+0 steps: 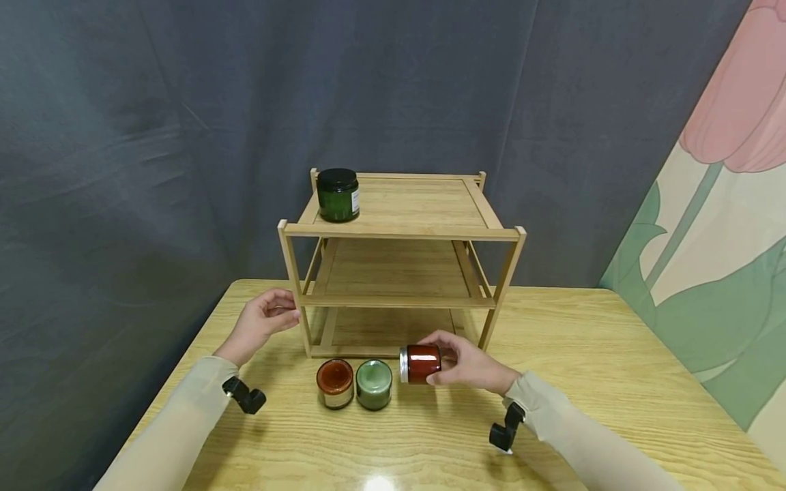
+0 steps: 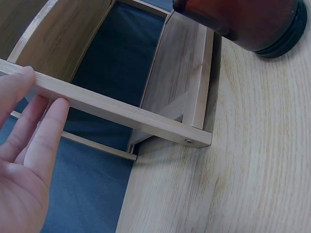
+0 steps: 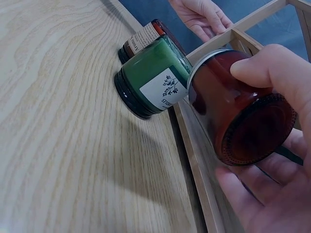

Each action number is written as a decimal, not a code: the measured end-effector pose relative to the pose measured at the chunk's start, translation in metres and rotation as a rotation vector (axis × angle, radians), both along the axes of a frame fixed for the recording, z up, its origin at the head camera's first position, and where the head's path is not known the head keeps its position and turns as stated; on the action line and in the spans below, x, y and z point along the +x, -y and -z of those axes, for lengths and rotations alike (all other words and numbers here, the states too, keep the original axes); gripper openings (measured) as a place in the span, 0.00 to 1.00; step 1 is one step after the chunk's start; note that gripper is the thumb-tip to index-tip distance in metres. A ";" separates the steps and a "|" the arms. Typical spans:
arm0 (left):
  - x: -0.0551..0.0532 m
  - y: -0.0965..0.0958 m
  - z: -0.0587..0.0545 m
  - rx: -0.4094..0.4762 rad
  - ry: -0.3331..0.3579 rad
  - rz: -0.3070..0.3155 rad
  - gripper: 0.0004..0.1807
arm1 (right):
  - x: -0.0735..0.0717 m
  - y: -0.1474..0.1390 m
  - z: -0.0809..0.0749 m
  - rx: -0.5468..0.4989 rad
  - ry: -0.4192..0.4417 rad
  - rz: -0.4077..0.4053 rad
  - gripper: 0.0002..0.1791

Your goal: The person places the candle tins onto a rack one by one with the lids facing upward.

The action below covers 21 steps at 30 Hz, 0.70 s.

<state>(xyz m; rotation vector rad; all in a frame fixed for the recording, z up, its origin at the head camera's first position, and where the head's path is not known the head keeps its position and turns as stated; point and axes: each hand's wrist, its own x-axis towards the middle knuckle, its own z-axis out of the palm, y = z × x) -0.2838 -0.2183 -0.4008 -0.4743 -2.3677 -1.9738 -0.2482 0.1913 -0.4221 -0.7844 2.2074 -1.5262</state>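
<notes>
My right hand [image 1: 469,365] grips a dark red glass candle jar [image 1: 424,363], tipped on its side with the silver lid toward the left. The right wrist view shows its round base [image 3: 260,128] facing the camera, thumb on one side and fingers below. At the left, my left hand [image 1: 265,322] pinches the front left post [image 2: 112,107] of a wooden three-tier shelf [image 1: 405,232]. Between the hands, an amber candle jar [image 1: 335,385] and a green candle jar [image 1: 374,387] stand side by side, upside down on their dark lids, before the shelf.
A dark green jar [image 1: 338,198] with a black lid stands on the top tier, at its left end. The shelf sits on a light wooden table [image 1: 565,354]. Behind hangs a dark blue-grey curtain [image 1: 393,88], and a flower-patterned panel [image 1: 724,204] borders the right side.
</notes>
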 end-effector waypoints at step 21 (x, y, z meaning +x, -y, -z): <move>0.000 -0.001 0.000 -0.003 0.013 -0.008 0.23 | -0.002 0.000 0.002 0.015 -0.027 0.037 0.35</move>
